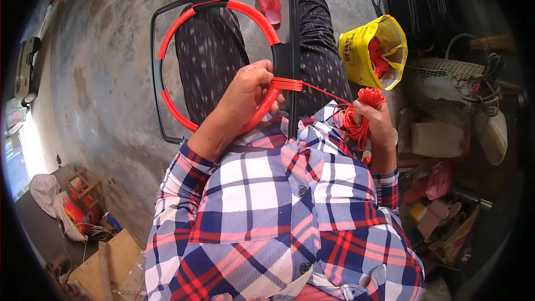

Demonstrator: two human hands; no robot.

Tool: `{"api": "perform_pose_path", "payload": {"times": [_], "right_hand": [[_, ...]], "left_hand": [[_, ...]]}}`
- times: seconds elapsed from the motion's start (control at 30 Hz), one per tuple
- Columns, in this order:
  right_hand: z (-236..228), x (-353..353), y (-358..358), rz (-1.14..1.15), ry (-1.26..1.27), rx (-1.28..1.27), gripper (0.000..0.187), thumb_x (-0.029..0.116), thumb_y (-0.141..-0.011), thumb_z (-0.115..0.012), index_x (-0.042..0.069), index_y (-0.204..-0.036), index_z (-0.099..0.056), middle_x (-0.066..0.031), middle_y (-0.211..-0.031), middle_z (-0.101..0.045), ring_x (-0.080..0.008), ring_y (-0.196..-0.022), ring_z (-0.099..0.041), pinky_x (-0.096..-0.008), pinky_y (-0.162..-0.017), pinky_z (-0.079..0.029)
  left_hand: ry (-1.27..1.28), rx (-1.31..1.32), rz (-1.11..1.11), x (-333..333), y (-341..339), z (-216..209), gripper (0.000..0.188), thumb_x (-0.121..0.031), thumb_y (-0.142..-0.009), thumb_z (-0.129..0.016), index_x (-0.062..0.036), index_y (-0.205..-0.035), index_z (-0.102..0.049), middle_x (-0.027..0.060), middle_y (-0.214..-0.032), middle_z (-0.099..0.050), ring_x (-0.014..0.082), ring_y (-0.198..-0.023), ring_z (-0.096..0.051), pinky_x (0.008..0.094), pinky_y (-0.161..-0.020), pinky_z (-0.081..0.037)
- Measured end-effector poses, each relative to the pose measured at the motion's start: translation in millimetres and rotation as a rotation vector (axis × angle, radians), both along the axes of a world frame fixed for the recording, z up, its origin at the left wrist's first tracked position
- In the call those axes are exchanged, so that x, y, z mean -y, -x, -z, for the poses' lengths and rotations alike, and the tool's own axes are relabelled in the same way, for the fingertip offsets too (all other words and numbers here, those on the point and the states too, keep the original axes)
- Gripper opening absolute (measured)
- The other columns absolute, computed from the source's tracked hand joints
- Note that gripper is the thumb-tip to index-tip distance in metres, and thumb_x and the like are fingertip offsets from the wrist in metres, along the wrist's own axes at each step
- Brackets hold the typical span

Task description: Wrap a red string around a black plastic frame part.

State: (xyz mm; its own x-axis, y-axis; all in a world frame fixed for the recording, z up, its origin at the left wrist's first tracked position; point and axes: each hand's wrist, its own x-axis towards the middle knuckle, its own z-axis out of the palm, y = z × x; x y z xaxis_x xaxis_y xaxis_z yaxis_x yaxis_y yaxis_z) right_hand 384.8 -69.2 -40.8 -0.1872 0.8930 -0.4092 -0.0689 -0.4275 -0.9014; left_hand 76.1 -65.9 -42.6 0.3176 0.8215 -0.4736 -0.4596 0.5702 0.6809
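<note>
Across my lap lies a black rectangular frame (288, 56) with rounded corners and a round ring (253, 17) inside it. Red cord is wound tightly around parts of the ring, with bare black stretches between. My left hand (249, 90) is closed around the ring's lower right part, where red windings (287, 84) also reach across to the frame's side bar. From there a single strand of cord (323, 92) runs taut to the right. A looped bundle of red cord (356, 125) is gripped in my right hand (377, 120), with loops hanging below the fingers.
A yellow bag (356, 50) with red material inside stands right of my knee. Beyond it are stacked black frames (415, 8) and a wire mesh basket (446, 75). A red slipper (269, 5) lies ahead on the concrete floor (117, 78). Boards (111, 259) lie at lower left.
</note>
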Motion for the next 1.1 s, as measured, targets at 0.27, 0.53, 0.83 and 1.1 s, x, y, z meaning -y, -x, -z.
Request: {"api": "perform_pose_path", "payload": {"times": [0.27, 0.53, 0.83, 1.1], "right_hand": [[6.4, 18.3, -8.8, -0.152, -0.02, 0.046, 0.021, 0.004, -0.085, -0.064, 0.006, -0.068, -0.052, 0.0023, -0.058, -0.049, -0.0073, -0.052, -0.047, -0.0234, -0.05, -0.035], [21.2, -49.9, -13.0, -0.17, -0.369, 0.493, 0.05, 0.003, -0.075, -0.058, 0.0, -0.123, -0.045, -0.0064, -0.098, -0.062, -0.0127, -0.086, -0.058, -0.0274, -0.082, -0.047], [-50.5, -81.5, 133.6, -0.638, -1.38, 0.761, 0.03, 0.007, -0.068, -0.07, 0.011, -0.096, -0.06, -0.0034, -0.104, -0.062, -0.0266, -0.096, -0.062, -0.0384, -0.078, -0.051], [-8.0, -80.9, 96.2, 0.022, -1.183, 0.708, 0.045, 0.011, -0.064, -0.082, 0.007, -0.103, -0.06, -0.0093, -0.112, -0.06, -0.0296, -0.103, -0.058, -0.0404, -0.087, -0.047]], "left_hand": [[-0.013, 0.024, -0.017, 1.5, -1.5, 6.9, 0.029, -0.012, -0.081, -0.044, 0.0028, -0.103, -0.053, 0.0128, -0.08, -0.062, 0.016, -0.058, -0.062, 0.0266, -0.047, -0.055], [0.04, 0.041, 0.011, 1.1, -3.8, 0.9, 0.035, -0.016, -0.084, -0.045, 0.0042, -0.111, -0.052, 0.0132, -0.086, -0.063, 0.0168, -0.061, -0.062, 0.0258, -0.052, -0.054], [-0.517, -0.231, -0.481, 6.1, -24.9, -6.6, 0.04, -0.019, -0.09, -0.048, -0.0042, -0.127, -0.046, 0.0043, -0.122, -0.053, 0.012, -0.104, -0.053, 0.0268, -0.084, -0.044], [-0.14, -0.13, -0.348, 3.7, -15.0, 21.6, 0.029, 0.006, -0.079, -0.055, -0.0018, -0.107, -0.057, 0.0063, -0.096, -0.064, 0.0128, -0.081, -0.062, 0.0251, -0.074, -0.05]]}}
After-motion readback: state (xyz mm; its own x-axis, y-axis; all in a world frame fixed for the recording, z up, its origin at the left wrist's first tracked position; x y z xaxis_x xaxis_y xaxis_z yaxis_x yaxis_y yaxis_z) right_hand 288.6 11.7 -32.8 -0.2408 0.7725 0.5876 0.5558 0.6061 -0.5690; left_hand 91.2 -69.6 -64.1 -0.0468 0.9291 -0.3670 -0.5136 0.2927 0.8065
